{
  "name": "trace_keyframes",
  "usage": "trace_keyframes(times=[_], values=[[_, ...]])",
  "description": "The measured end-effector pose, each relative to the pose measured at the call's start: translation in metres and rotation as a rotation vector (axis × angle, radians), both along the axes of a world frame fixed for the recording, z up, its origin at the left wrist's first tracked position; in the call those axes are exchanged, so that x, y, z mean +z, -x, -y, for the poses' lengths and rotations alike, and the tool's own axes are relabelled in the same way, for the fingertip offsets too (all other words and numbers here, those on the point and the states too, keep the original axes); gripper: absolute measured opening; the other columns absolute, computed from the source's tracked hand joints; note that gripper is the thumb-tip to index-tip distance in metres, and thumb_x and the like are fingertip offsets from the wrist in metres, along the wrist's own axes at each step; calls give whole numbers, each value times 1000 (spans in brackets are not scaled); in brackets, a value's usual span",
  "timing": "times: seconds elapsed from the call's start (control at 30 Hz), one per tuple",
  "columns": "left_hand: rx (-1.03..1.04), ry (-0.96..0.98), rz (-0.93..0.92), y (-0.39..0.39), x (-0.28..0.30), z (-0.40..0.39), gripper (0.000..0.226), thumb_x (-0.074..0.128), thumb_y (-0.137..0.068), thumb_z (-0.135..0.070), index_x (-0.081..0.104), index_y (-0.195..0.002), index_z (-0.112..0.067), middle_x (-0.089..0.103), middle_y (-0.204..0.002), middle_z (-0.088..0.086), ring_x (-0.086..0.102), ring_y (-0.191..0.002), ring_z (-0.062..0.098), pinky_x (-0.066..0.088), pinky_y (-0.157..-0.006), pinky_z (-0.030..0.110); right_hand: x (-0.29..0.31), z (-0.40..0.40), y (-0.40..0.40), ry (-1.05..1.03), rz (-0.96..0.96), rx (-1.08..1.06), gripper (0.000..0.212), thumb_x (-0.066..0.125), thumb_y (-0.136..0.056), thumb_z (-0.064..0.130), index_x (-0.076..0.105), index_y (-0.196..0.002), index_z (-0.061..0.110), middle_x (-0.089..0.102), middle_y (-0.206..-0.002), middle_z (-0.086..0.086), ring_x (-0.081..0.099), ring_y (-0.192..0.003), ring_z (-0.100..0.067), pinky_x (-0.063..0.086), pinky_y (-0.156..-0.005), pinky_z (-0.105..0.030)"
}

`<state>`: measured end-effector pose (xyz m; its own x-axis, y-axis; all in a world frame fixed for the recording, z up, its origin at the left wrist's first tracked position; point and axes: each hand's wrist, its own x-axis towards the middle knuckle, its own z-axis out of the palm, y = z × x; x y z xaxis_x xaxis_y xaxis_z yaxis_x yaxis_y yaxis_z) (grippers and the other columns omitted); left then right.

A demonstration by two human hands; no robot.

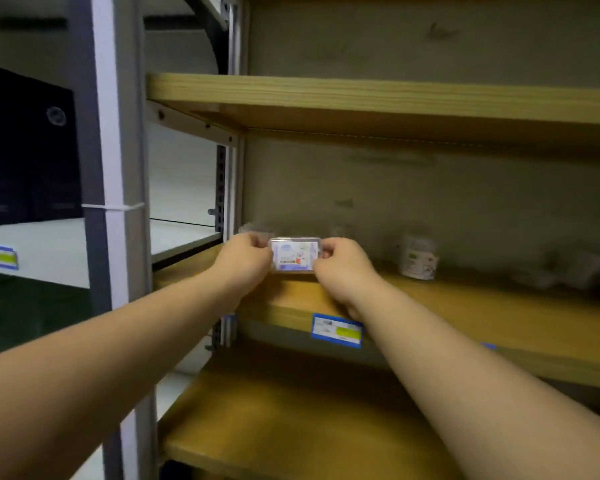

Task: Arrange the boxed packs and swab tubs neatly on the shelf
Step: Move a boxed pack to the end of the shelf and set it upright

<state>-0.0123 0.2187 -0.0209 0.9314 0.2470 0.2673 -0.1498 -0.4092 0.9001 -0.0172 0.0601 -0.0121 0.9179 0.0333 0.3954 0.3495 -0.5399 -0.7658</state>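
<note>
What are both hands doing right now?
Left hand: fingers pinch the left end of the boxed pack.
Right hand: fingers pinch its right end.

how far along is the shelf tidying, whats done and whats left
Done: nothing clearly; no neat row shows on the middle shelf. In hand: the left hand and right hand pinch the ends of one boxed pack at the shelf's left end. Left: a swab tub stands alone further right, and blurred items beyond it, too smeared to identify, look unsorted.

Grey wall [430,188] behind wooden shelving [361,98]
</note>
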Motion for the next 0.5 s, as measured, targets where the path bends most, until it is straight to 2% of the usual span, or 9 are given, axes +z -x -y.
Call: trace_keyframes(times=[0.13, 0.2, 0.37, 0.43, 0.5], values=[[49, -74, 6, -14, 1, -62, 14, 54, -91, -15, 66, -98, -17, 72, -96, 7, 67, -88, 23, 57, -75, 38, -6, -61, -16, -12, -54, 42, 31, 53, -93, 4, 71, -115, 15, 74, -110, 3, 67, -100, -15, 49, -74, -18], [13, -50, -16, -23, -2, -76, 16, 55, -92, -15, 66, -104, -17, 70, -100, 5, 64, -90, 22, 51, -70, 34, -11, -71, -19, 26, -57, 48, 28, 55, -94, 8, 72, -114, 18, 75, -106, 5, 67, -95, -11, 47, -70, -13], [-66, 32, -35, -28, -6, -84, 18, 52, -92, -15, 68, -99, -16, 71, -98, 5, 66, -93, 24, 56, -87, 44, -9, -67, -18, 24, -93, 62, 35, 55, -97, 12, 66, -127, 25, 73, -111, 11, 63, -98, -1, 45, -73, -13], [-60, 26, -34, -27, -5, -83, 17, 51, -92, -15, 68, -96, -17, 71, -97, 6, 66, -93, 24, 55, -90, 47, -9, -67, -15, 14, -99, 86, 36, 53, -98, 10, 66, -128, 25, 72, -113, 11, 62, -98, 1, 45, -74, -11], [-57, 4, -48, -25, -3, -82, 16, 50, -94, -15, 67, -96, -17, 71, -98, 5, 65, -94, 24, 55, -91, 47, -8, -67, -17, 11, -101, 81, 34, 54, -98, 12, 66, -126, 26, 72, -114, 11, 63, -100, -2, 48, -79, -16]])
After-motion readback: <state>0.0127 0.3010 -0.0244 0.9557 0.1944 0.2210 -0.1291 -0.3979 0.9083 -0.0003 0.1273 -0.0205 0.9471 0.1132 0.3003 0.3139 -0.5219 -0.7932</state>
